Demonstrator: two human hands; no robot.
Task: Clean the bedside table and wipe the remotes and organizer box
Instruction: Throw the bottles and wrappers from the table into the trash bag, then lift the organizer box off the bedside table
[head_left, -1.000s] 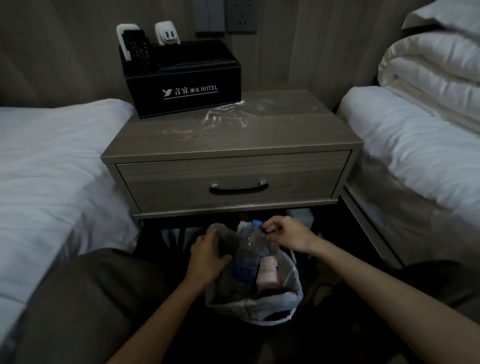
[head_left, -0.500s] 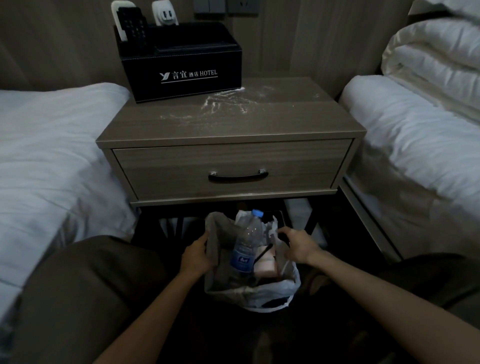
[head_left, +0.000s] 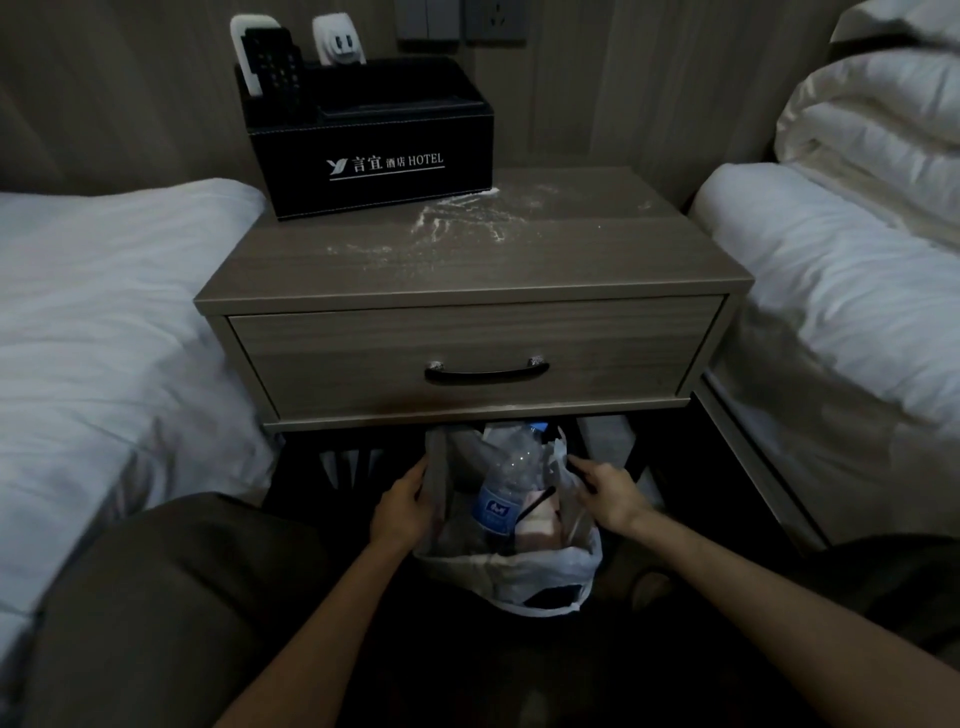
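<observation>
Two hands: left hand (head_left: 402, 512) and right hand (head_left: 608, 493), fingers curled round opposite rims of white plastic bin liner (head_left: 519, 571), apparently holding it open; black organizer box (head_left: 374, 150) with upright remotes (head_left: 272, 67), back-left on powder-streaked wooden counter (head_left: 467, 270).

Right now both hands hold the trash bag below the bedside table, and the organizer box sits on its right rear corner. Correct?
No. The head view shows the organizer box on the left rear corner of the bedside table, not the right. The rest holds: the left hand and right hand hold the trash bag below it.
</observation>
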